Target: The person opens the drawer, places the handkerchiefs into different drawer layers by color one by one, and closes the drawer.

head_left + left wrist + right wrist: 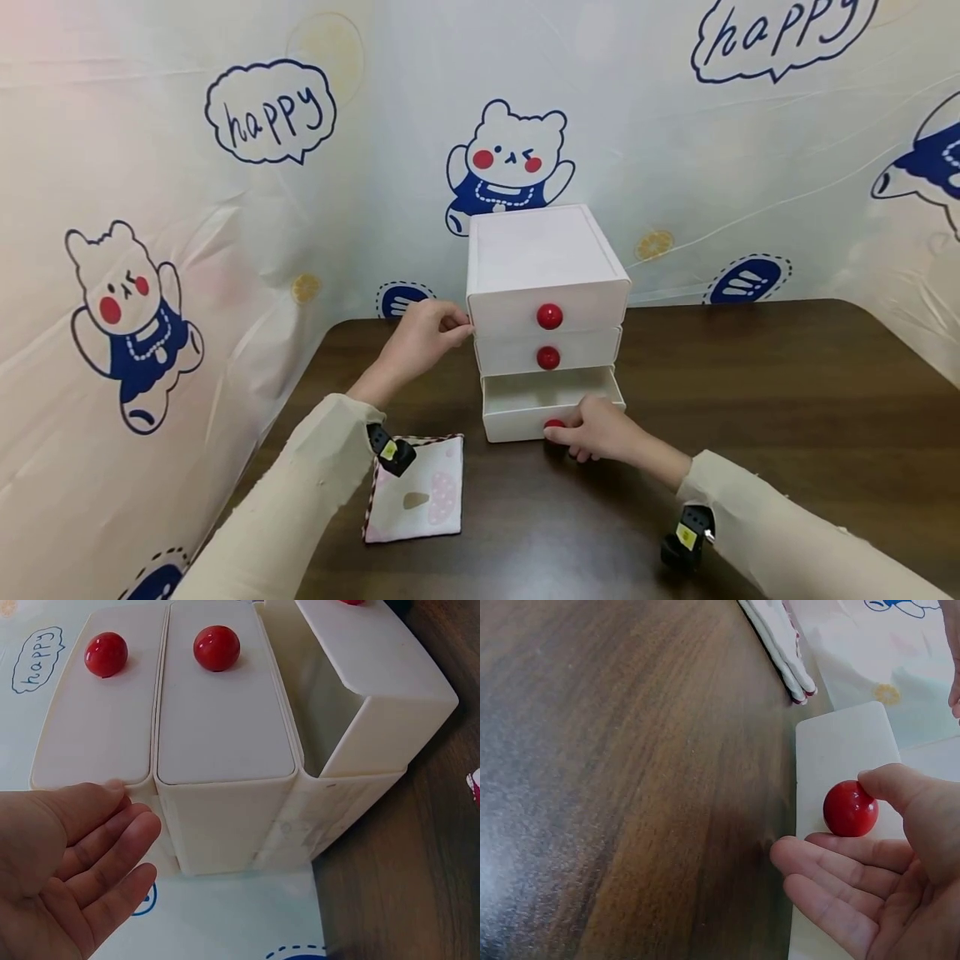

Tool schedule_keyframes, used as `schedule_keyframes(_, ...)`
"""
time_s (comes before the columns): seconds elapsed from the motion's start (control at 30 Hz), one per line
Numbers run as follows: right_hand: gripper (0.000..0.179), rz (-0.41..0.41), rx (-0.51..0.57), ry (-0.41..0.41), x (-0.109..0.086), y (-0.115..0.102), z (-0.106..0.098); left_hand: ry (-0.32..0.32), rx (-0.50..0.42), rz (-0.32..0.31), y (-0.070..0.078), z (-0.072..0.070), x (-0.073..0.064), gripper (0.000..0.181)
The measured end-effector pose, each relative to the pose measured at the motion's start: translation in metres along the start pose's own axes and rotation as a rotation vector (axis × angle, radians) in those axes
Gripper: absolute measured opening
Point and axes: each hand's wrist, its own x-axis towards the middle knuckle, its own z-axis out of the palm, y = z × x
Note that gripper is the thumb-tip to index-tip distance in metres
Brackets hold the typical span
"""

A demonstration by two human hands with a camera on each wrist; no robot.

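A white three-drawer box (543, 250) with round red knobs stands at the back of the table. Its bottom drawer (517, 423) is pulled partway out; the two drawers above it are closed. My right hand (600, 429) holds the bottom drawer's red knob (850, 808), thumb on one side and index finger on the other, the other fingers loosely extended. At the box's left edge is my left hand (427, 333); in the left wrist view its thumb tip touches the edge by the top drawer (101, 727), the fingers relaxed and holding nothing.
A folded white cloth (420, 521) with pink print and checked trim lies on the dark wooden table (510, 542), left of and nearer than the box. A pale printed curtain (405, 167) hangs close behind the table and along its left side.
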Motion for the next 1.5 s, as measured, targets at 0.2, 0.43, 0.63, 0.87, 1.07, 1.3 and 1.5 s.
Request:
schedule_keyframes(0.2, 0.038, -0.004, -0.011, -0.016, -0.005, -0.003, 0.002, 0.012, -0.009, 0.010, -0.001, 0.000, 0.000, 0.010)
schedule_keyframes(0.43, 0.039, -0.002, -0.011, -0.009, -0.010, -0.006, 0.004, 0.017, -0.011, 0.018, 0.000, 0.000, 0.001, 0.010)
schedule_keyframes(0.63, 0.039, 0.011, -0.017, -0.008, -0.012, -0.006, 0.005, 0.013, -0.010, 0.013, 0.000, 0.000, 0.003, 0.010)
schedule_keyframes(0.87, 0.040, -0.001, -0.049, -0.008, -0.016, -0.012, 0.004, 0.005, -0.011, 0.000, 0.001, 0.000, 0.002, 0.010)
schedule_keyframes(1.07, 0.042, 0.002, -0.050, -0.005, -0.018, -0.013, 0.006, 0.008, -0.013, -0.003, -0.001, 0.001, 0.002, 0.009)
schedule_keyframes(1.3, 0.043, 0.001, -0.041, -0.003, -0.022, -0.014, 0.009, 0.009, -0.015, -0.001, -0.002, 0.001, 0.001, 0.009)
schedule_keyframes(1.5, 0.043, -0.008, -0.054, -0.005, -0.024, -0.016, 0.012, 0.013, -0.023, -0.009, -0.003, 0.001, 0.001, 0.009)
